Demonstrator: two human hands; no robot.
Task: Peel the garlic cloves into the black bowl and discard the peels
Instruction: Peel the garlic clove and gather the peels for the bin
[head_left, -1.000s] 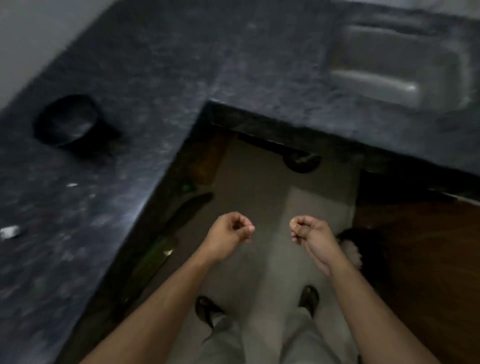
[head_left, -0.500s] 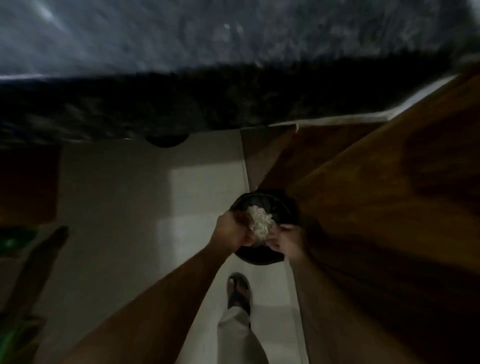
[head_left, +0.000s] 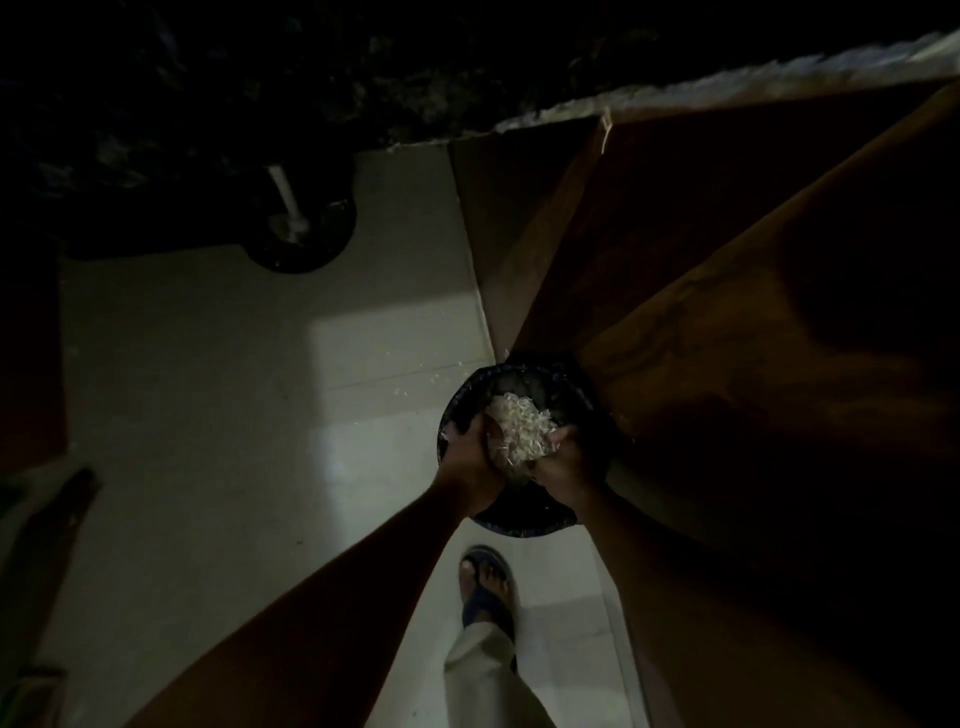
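A pale heap of garlic peels (head_left: 519, 428) sits between my two hands, held directly over a round black bin (head_left: 524, 522) on the floor. My left hand (head_left: 467, 460) cups the heap from the left with its fingers curled round it. My right hand (head_left: 569, 470) grips it from the right, hard against the left hand. The bin's far rim (head_left: 485, 376) shows above the hands. The black bowl and the garlic cloves are out of view.
A brown wooden cabinet door (head_left: 727, 312) stands close on the right of the bin. The dark stone counter edge (head_left: 311, 93) runs along the top, with a white pipe (head_left: 285, 202) below it. My sandalled foot (head_left: 485, 587) is behind the bin. Peel scraps (head_left: 415, 387) lie on the tiles.
My view swung from the counter and bowl down to the floor bin. Both hands carried the peels over the bin, and the heap now shows wider between them.
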